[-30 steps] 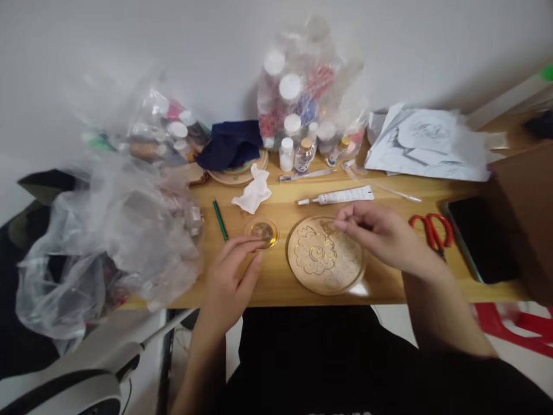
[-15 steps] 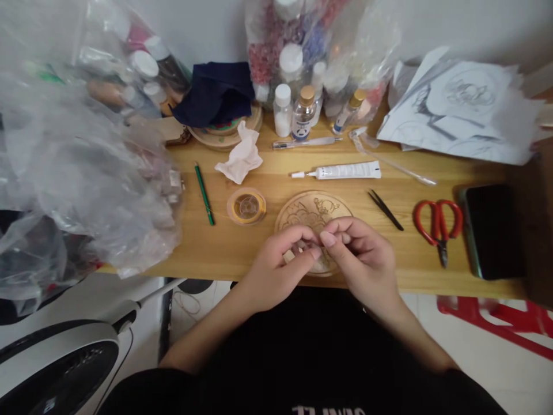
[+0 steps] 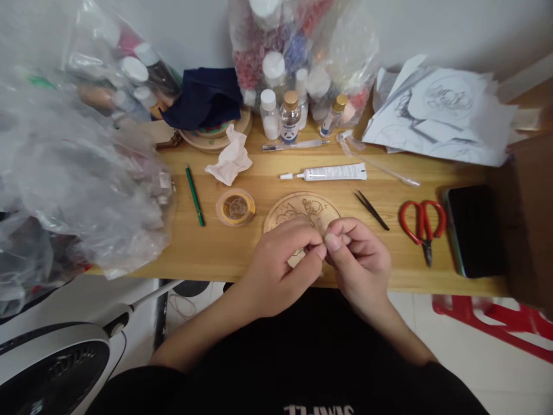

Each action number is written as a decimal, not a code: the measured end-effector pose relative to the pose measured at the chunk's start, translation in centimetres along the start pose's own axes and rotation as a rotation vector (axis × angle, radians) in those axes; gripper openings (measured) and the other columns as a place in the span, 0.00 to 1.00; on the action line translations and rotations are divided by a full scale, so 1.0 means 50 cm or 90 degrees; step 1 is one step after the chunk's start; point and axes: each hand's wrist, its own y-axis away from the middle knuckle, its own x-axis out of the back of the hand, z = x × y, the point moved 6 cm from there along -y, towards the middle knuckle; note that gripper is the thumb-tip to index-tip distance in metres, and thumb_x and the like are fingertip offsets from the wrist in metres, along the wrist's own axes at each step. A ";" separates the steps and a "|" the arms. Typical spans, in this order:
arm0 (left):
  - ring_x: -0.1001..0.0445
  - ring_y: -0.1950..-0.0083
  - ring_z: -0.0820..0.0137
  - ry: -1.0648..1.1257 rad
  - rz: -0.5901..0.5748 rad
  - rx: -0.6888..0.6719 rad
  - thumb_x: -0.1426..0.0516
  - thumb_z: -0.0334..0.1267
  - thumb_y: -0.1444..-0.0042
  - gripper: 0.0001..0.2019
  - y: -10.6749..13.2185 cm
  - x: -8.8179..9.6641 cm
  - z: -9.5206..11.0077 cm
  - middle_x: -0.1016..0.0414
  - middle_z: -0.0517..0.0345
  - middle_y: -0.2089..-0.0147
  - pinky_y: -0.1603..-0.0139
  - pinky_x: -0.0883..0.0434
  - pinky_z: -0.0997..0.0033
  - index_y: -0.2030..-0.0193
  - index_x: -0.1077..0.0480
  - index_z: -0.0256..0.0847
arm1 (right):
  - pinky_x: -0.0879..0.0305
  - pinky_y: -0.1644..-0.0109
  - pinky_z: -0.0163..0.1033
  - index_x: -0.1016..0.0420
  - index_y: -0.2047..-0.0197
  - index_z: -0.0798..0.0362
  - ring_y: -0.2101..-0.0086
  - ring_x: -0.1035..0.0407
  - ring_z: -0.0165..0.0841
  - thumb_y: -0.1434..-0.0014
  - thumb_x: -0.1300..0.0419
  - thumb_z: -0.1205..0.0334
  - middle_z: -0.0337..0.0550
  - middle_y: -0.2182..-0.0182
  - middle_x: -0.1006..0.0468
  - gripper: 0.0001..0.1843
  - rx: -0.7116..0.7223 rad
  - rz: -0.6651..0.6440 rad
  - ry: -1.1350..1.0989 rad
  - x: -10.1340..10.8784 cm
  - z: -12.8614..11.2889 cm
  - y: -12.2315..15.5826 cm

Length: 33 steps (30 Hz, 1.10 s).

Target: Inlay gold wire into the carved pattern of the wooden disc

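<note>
My left hand (image 3: 280, 265) and my right hand (image 3: 356, 262) meet fingertip to fingertip over the near half of a round wooden disc (image 3: 300, 210) with a carved flower pattern. Both pinch together on something too small to make out between thumbs and forefingers. A clear spool of gold thread (image 3: 235, 206) lies left of the disc. Black tweezers (image 3: 371, 210) lie just right of it. A white glue tube (image 3: 328, 172) lies behind it.
Red scissors (image 3: 421, 222), a dark phone (image 3: 473, 230) and a cardboard box (image 3: 529, 219) sit at right. A green pencil (image 3: 194, 195), crumpled tissue (image 3: 228, 158), small bottles (image 3: 289, 115), plastic bags of supplies (image 3: 82, 155) and drawing sheets (image 3: 440, 115) crowd the wooden table (image 3: 216, 248). A white fan (image 3: 47, 363) stands below left.
My left hand left the thread spool and joined my right hand over the disc, where both now pinch together. The view tilted down and closer, and the tweezers came into sight.
</note>
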 end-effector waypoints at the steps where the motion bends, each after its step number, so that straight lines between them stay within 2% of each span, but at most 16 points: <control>1: 0.32 0.67 0.74 -0.038 0.016 -0.036 0.48 0.29 0.37 0.09 0.001 0.001 0.007 0.32 0.62 0.71 0.64 0.33 0.72 0.70 0.34 0.40 | 0.40 0.76 0.26 0.24 0.65 0.49 0.79 0.38 0.21 0.38 0.35 0.60 0.31 0.78 0.29 0.04 -0.005 -0.011 -0.016 0.001 0.003 0.001; 4: 0.33 0.68 0.74 -0.160 0.061 -0.123 0.47 0.28 0.40 0.09 0.005 0.001 0.024 0.32 0.61 0.71 0.66 0.33 0.72 0.71 0.34 0.40 | 0.42 0.79 0.26 0.24 0.63 0.48 0.80 0.41 0.21 0.37 0.37 0.60 0.30 0.79 0.32 0.03 -0.017 -0.045 -0.055 0.002 0.011 0.005; 7: 0.34 0.69 0.74 -0.236 0.081 -0.151 0.46 0.27 0.42 0.10 0.008 -0.003 0.029 0.32 0.61 0.72 0.68 0.34 0.71 0.74 0.35 0.40 | 0.41 0.79 0.27 0.23 0.58 0.47 0.80 0.39 0.22 0.34 0.40 0.60 0.30 0.80 0.34 0.04 0.008 -0.051 -0.040 0.009 0.010 0.009; 10: 0.34 0.70 0.73 -0.270 0.084 -0.163 0.47 0.27 0.42 0.10 0.008 -0.008 0.030 0.32 0.60 0.73 0.69 0.34 0.70 0.75 0.35 0.40 | 0.35 0.73 0.29 0.23 0.53 0.46 0.76 0.34 0.23 0.35 0.41 0.66 0.32 0.76 0.29 0.10 0.093 -0.034 0.106 0.026 -0.008 0.013; 14: 0.34 0.71 0.71 -0.339 0.099 -0.212 0.47 0.28 0.43 0.11 0.008 -0.013 0.039 0.31 0.58 0.75 0.70 0.34 0.68 0.76 0.34 0.39 | 0.30 0.66 0.33 0.23 0.50 0.48 0.69 0.28 0.26 0.40 0.37 0.74 0.36 0.68 0.22 0.17 0.272 -0.109 0.345 0.023 -0.050 0.021; 17: 0.35 0.71 0.71 -0.392 0.100 -0.236 0.47 0.28 0.44 0.11 0.007 -0.017 0.045 0.31 0.58 0.76 0.70 0.35 0.68 0.77 0.34 0.39 | 0.30 0.66 0.35 0.23 0.51 0.51 0.67 0.27 0.28 0.41 0.36 0.75 0.39 0.67 0.21 0.16 0.339 -0.134 0.431 0.023 -0.070 0.023; 22: 0.36 0.71 0.71 -0.436 0.093 -0.260 0.47 0.28 0.44 0.12 0.006 -0.020 0.050 0.31 0.58 0.76 0.70 0.36 0.68 0.78 0.34 0.39 | 0.28 0.64 0.36 0.23 0.54 0.50 0.66 0.25 0.29 0.42 0.36 0.76 0.40 0.63 0.19 0.15 0.386 -0.137 0.481 0.026 -0.090 0.022; 28: 0.36 0.71 0.71 -0.457 0.053 -0.294 0.47 0.28 0.43 0.11 0.009 -0.021 0.053 0.31 0.58 0.76 0.70 0.37 0.67 0.76 0.32 0.38 | 0.27 0.62 0.38 0.22 0.56 0.53 0.66 0.24 0.30 0.44 0.36 0.78 0.43 0.65 0.19 0.15 0.399 -0.154 0.490 0.029 -0.102 0.020; 33: 0.36 0.70 0.70 -0.468 0.037 -0.294 0.47 0.29 0.40 0.12 0.007 -0.022 0.055 0.31 0.57 0.75 0.68 0.35 0.67 0.75 0.32 0.38 | 0.27 0.63 0.38 0.22 0.57 0.51 0.67 0.24 0.30 0.44 0.36 0.78 0.41 0.65 0.18 0.14 0.397 -0.140 0.493 0.028 -0.107 0.020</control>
